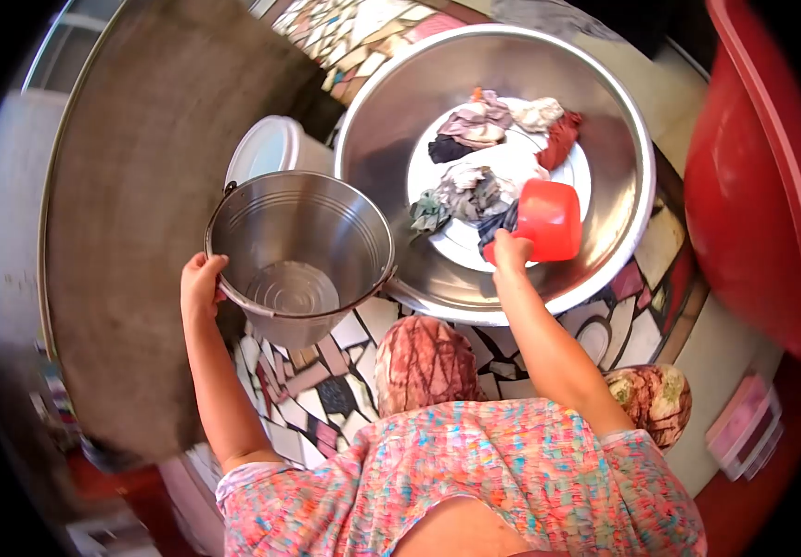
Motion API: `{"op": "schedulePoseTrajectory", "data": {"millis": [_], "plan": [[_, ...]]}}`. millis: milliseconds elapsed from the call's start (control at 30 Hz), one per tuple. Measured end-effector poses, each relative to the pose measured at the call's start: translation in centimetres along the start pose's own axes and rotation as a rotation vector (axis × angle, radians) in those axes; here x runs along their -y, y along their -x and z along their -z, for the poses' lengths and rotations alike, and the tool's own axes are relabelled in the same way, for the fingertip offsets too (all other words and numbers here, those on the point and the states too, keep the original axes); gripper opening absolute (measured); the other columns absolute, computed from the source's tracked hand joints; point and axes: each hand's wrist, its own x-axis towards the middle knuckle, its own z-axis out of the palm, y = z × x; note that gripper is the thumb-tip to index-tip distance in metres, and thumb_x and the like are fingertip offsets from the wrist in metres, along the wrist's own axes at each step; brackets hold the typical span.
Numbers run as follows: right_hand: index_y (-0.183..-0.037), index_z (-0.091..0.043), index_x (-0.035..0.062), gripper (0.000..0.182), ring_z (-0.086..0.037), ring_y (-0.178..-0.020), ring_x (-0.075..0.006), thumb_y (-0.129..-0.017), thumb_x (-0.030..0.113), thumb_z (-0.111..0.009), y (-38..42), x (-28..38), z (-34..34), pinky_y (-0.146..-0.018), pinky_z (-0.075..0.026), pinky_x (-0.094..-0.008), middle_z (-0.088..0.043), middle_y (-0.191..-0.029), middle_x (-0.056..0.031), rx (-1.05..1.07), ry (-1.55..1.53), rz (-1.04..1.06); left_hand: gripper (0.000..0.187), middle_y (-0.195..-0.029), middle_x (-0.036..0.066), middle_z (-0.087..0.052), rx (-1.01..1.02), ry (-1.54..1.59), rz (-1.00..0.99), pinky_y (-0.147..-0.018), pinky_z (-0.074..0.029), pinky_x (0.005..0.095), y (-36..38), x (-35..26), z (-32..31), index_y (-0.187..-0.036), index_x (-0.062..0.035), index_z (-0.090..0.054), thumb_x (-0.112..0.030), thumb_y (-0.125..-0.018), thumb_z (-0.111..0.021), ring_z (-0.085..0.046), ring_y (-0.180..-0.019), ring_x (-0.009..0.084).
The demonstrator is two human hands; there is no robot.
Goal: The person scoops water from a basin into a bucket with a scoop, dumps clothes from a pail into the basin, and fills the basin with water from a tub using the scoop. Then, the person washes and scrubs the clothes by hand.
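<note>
My left hand grips the rim and handle side of a metal bucket, which looks bare inside and tilts slightly. In my right hand is the handle of a red plastic dipper, held over a wide metal basin. The dipper's inside is turned away, so its contents cannot be made out. Several crumpled clothes in grey, white, black, mauve and red lie on the basin's bottom, partly behind the dipper.
A white lidded tub stands behind the bucket, beside a brown wall or panel. To the right is a big red plastic tub. A pink-and-white packet lies at the lower right. Broken-tile mosaic flooring runs underneath.
</note>
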Motion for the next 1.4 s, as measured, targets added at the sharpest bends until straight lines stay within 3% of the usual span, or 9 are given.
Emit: {"op": "schedulePoseTrajectory", "data": {"millis": [33,133,300,400,733,867,933,1067,1400], "plan": [[-0.086,-0.049,-0.0037,0.024,-0.053,-0.070,-0.0183,-0.066,0.003,-0.060,0.9,0.3,-0.3,-0.061,-0.044,-0.0335,-0.051,-0.079,-0.0081,-0.191,0.024,0.262,0.012,-0.052,-0.003,-0.042,0.036,0.141,0.065,-0.029,-0.029,0.0198,1.5,2.4,1.1,-0.067,-0.0093,-0.049,-0.010,-0.074,-0.059,-0.034,-0.034,0.0061],[-0.123,-0.029,-0.0128,0.069,-0.049,-0.107,-0.0287,-0.067,0.007,-0.066,4.1,4.0,1.3,-0.092,-0.037,-0.0352,-0.046,-0.118,-0.0229,-0.077,0.144,0.248,0.012,-0.052,-0.005,-0.042,-0.078,0.336,0.103,-0.030,-0.029,0.0194,3.7,11.4,1.3,-0.067,-0.0110,-0.049,-0.006,-0.072,-0.058,-0.034,-0.034,0.0047],[-0.126,-0.031,-0.0092,0.069,-0.051,-0.105,-0.0314,-0.071,0.013,-0.067,1.5,6.4,1.6,-0.091,-0.039,-0.0353,-0.048,-0.117,-0.0222,-0.052,0.285,0.634,0.014,-0.053,-0.004,-0.045,-0.375,0.784,0.188,-0.028,-0.026,0.0198,5.9,22.5,-0.5,-0.069,-0.0110,-0.048,-0.002,-0.072,-0.057,-0.035,-0.034,0.0058],[-0.103,-0.049,0.0020,0.030,-0.055,-0.064,-0.0139,-0.077,0.008,-0.062,4.1,11.5,0.8,-0.054,-0.046,-0.0277,-0.056,-0.086,-0.0073,0.208,0.113,0.667,0.018,-0.054,-0.004,-0.042,-0.463,0.965,0.278,-0.029,-0.028,0.0189,6.9,26.0,-2.4,-0.073,-0.0117,-0.046,-0.003,-0.068,-0.061,-0.035,-0.037,0.0058],[-0.129,-0.034,0.0018,0.048,-0.059,-0.076,-0.0159,-0.086,0.017,-0.052,6.3,25.0,5.7,-0.059,-0.049,-0.0258,-0.054,-0.115,-0.0197,1.016,-0.287,0.049,0.014,-0.066,0.001,-0.057,-0.421,1.341,0.289,-0.035,-0.039,0.0202,6.7,33.3,-13.1,-0.088,-0.0085,-0.054,-0.009,-0.075,-0.055,-0.050,-0.045,0.0084],[-0.127,-0.036,0.0008,0.046,-0.058,-0.079,-0.0168,-0.086,0.016,-0.051,4.5,25.0,8.0,-0.060,-0.048,-0.0263,-0.054,-0.116,-0.0185,1.003,-0.423,-0.024,0.025,-0.069,0.004,-0.060,-0.340,1.253,0.411,-0.049,-0.050,0.0287,6.3,35.8,-14.7,-0.101,-0.0043,-0.054,-0.013,-0.078,-0.056,-0.058,-0.056,0.0158],[-0.127,-0.037,0.0002,0.046,-0.057,-0.083,-0.0177,-0.086,0.015,-0.051,2.9,24.4,8.6,-0.063,-0.049,-0.0276,-0.053,-0.117,-0.0185,1.071,-0.463,0.005,0.046,-0.090,0.013,-0.062,-0.440,0.441,0.542,-0.077,-0.050,0.0380,1.7,40.7,-16.5,-0.119,-0.0017,-0.047,-0.025,-0.080,-0.058,-0.061,-0.085,0.0273],[-0.128,-0.035,-0.0006,0.047,-0.056,-0.087,-0.0194,-0.086,0.014,-0.050,2.3,22.7,9.1,-0.067,-0.049,-0.0293,-0.051,-0.120,-0.0187,1.196,-0.572,-0.044,0.059,-0.120,0.019,-0.049,-0.680,-0.048,0.182,-0.093,-0.039,0.0435,5.7,21.4,-6.8,-0.121,-0.0056,-0.048,-0.037,-0.074,-0.062,-0.044,-0.114,0.0340],[-0.116,-0.044,0.0025,0.038,-0.049,-0.057,-0.0113,-0.079,0.009,-0.049,10.0,20.1,9.6,-0.047,-0.046,-0.0257,-0.052,-0.081,-0.0055,0.868,-0.183,-0.133,0.034,-0.100,0.016,-0.057,0.371,-0.044,-0.796,-0.090,-0.037,0.0405,10.8,-5.1,-20.7,-0.098,-0.0082,-0.062,-0.035,-0.077,-0.061,-0.050,-0.104,0.0315]]}}
